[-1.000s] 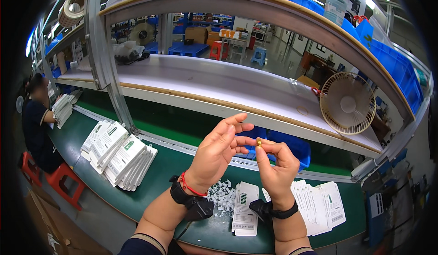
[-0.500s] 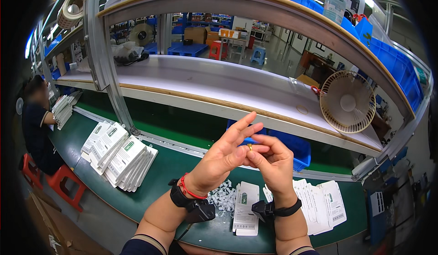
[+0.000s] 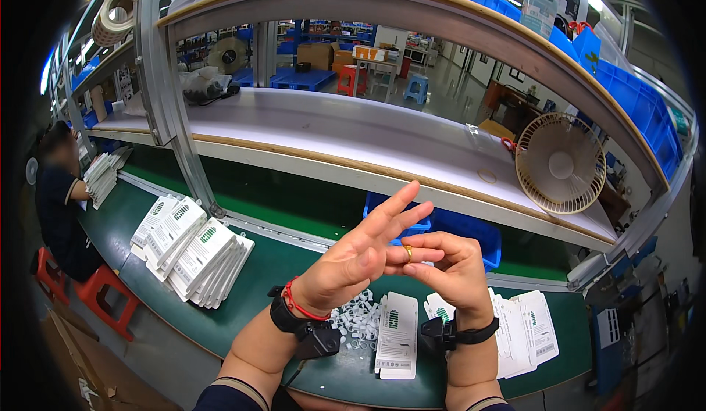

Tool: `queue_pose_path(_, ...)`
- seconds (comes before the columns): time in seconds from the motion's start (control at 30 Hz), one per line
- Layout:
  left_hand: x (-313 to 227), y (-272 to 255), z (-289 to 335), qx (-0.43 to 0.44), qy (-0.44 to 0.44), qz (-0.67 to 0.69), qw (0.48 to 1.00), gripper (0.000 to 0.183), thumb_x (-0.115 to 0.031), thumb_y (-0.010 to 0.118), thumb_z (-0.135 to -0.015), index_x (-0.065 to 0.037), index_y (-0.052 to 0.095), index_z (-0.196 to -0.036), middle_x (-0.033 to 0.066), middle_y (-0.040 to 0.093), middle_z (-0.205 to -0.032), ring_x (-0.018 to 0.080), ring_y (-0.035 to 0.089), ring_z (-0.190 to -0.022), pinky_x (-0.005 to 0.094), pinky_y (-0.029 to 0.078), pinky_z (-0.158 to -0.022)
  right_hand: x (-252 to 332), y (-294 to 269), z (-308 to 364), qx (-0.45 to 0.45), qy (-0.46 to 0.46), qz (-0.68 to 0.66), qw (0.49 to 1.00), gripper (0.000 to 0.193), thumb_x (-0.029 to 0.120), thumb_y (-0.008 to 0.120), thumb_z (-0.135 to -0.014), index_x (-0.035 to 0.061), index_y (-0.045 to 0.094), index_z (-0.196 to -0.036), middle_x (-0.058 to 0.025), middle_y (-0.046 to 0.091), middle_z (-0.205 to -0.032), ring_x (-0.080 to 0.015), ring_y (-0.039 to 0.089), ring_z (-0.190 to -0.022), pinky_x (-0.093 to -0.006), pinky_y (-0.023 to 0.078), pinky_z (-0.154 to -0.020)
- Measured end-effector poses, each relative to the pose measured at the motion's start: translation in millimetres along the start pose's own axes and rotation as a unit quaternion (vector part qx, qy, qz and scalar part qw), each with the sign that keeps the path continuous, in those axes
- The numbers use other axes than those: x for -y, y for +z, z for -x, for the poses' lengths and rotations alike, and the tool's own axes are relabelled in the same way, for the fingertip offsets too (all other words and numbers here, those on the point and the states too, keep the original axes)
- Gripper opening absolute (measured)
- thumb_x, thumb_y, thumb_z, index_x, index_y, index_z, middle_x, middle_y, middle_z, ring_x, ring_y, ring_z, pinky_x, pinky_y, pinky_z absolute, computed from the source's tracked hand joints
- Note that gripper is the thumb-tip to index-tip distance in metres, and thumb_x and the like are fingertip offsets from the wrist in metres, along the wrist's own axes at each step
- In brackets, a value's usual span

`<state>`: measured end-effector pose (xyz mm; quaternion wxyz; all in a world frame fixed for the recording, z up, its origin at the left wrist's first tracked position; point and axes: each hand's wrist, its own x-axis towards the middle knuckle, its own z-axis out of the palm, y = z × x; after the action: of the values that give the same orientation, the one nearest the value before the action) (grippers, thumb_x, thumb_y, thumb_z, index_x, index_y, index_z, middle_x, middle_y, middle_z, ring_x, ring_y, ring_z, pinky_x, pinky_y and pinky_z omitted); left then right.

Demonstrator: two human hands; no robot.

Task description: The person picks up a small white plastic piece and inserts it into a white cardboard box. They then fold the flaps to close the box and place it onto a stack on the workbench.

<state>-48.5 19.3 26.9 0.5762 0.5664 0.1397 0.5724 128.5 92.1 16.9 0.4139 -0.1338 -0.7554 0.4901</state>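
Note:
My left hand (image 3: 353,260) is raised over the bench, its index and middle fingers stretched out. Bent around its lower fingers is my right hand (image 3: 456,267), with thumb and forefinger close on either side. A gold-coloured ring (image 3: 409,252) sits around a finger between the hands, apparently one of the left. Whether the right fingertips hold anything small is hidden. Below the hands lie a heap of small white plastic pieces (image 3: 357,317) and a flat white carton (image 3: 397,337) with green print. More flat white cartons (image 3: 540,330) are fanned out beside the right wrist.
Stacked white cartons (image 3: 209,256) stand on the green bench (image 3: 165,312) at the left. Blue bins (image 3: 482,238) sit behind my hands, under a white shelf (image 3: 316,128) carrying a round fan grille (image 3: 560,165). A seated person (image 3: 59,198) works at the far left.
My right hand has shifted slightly right and down, its thumb and forefinger farther apart. The left index and middle fingers have spread a little more, and the gold ring shows more clearly.

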Motion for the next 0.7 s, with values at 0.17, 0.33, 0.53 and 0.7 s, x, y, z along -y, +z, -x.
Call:
queue_pose_path(0.17,2.3,-1.4,-0.4,0.029,0.010,0.021,0.999,0.112,-0.067,0.061,-0.078,-0.013,-0.001,-0.154,0.0233,0.013,-0.156,0.0439,0.044,-0.128,0.0490,0.033,-0.107,-1.2,0.9,1.7,-0.018,-0.024,0.048,0.998,0.026,-0.002,0.072,-0.077,-0.0050,0.067,-0.102,-0.0102,0.072,-0.091,-0.0142,0.069,-0.083,-0.0258,0.054,-0.074)
queue_pose_path(0.33,3.3,-0.8,1.0,0.048,0.020,0.010,0.999,0.113,-0.069,0.061,-0.077,-0.013,0.002,-0.154,0.0243,0.013,-0.156,0.0440,0.044,-0.129,0.0499,0.032,-0.108,-0.4,5.1,0.1,-0.025,-0.043,0.064,0.997,0.023,0.000,0.074,-0.076,-0.0037,0.069,-0.098,-0.0091,0.072,-0.084,-0.0132,0.069,-0.080,-0.0247,0.054,-0.073)
queue_pose_path(0.53,4.9,-3.0,0.9,0.077,0.016,0.001,0.997,0.115,-0.073,0.062,-0.073,-0.012,0.007,-0.154,0.0257,0.014,-0.155,0.0433,0.043,-0.130,0.0507,0.033,-0.107,5.9,8.4,1.8,-0.025,-0.027,0.039,0.999,0.019,0.000,0.075,-0.074,-0.0036,0.070,-0.093,-0.0095,0.072,-0.084,-0.0130,0.069,-0.078,-0.0240,0.054,-0.070)
queue_pose_path(0.7,6.7,-6.0,2.8,0.127,0.018,0.046,0.991,0.113,-0.063,0.066,-0.077,-0.010,0.001,-0.154,0.0198,0.008,-0.158,0.0320,0.038,-0.135,0.0439,0.028,-0.110,11.1,13.7,1.7,-0.021,-0.025,0.020,0.999,0.018,-0.003,0.075,-0.074,-0.0035,0.070,-0.091,-0.0094,0.072,-0.083,-0.0130,0.069,-0.077,-0.0239,0.055,-0.069)
